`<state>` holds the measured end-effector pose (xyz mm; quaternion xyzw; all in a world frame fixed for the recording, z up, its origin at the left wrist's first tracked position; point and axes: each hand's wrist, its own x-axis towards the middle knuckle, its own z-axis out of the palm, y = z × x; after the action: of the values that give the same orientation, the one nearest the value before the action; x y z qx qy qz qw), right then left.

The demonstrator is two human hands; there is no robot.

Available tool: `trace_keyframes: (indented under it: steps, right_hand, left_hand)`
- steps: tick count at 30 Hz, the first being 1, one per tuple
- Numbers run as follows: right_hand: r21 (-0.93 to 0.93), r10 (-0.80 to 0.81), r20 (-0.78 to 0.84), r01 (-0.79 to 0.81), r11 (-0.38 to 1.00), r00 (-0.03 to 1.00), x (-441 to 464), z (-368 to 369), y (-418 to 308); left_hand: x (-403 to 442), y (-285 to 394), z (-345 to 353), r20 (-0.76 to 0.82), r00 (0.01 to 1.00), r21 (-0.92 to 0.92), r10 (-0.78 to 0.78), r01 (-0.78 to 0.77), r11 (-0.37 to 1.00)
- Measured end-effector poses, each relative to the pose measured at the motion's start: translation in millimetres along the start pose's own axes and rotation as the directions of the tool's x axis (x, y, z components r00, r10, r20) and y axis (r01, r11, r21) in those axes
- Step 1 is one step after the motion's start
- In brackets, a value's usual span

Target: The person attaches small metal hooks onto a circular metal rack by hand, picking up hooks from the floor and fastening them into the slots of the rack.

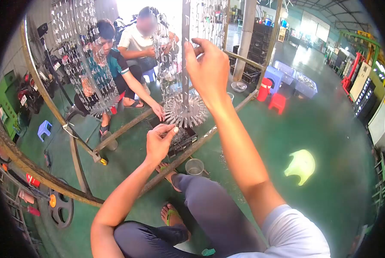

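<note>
My left hand (159, 142) is low at the centre, thumb and fingertips pinched together just below the round rack of metal pieces (186, 111); what they hold is too small to name. My right hand (207, 64) is raised beside the rack's upright post (186, 56), its fingers curled and the thumb apart from them, with nothing visible between them. Strings of small metal parts (166, 56) hang around the post. Beneath the rack sits a dark tray of small parts (181, 139). A co-worker's hand (158, 111) reaches to the rack's left edge.
Metal frame bars (201, 139) cross before my knees. Two people crouch behind a second hanging rack (102, 105). A metal bowl (194, 167) stands near my foot. At the right are a yellow-green stool (302, 167), a red stool (278, 103) and bins (305, 86).
</note>
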<state>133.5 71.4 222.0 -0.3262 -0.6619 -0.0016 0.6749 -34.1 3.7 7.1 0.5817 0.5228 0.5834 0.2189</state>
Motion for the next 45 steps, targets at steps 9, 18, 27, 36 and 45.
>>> trace_keyframes:
  steps: [9,18,27,36,45]
  right_hand:
    - [-0.243,0.044,-0.072,-0.061,0.968,0.996,50,15,-18]
    - [-0.423,-0.040,-0.126,-0.017,0.906,0.991,58,18,-25]
    - [-0.508,-0.110,-0.154,0.017,0.861,0.982,55,16,-22]
    - [-0.440,-0.162,-0.121,0.093,0.893,0.979,47,5,-8]
    - [-0.179,-0.104,0.332,0.171,0.969,0.938,-120,-138,79]
  left_hand:
    - [-1,4,0,-0.023,0.998,0.074,0.056,-0.055,0.996]
    - [-3,11,2,-0.018,0.997,0.091,0.070,-0.068,0.993]
    - [-5,20,7,0.027,1.000,0.102,0.005,-0.008,0.995]
    - [1,0,16,0.046,0.991,0.036,0.124,-0.125,0.991]
    - [-6,20,-16,0.097,0.981,0.117,0.166,-0.177,0.977]
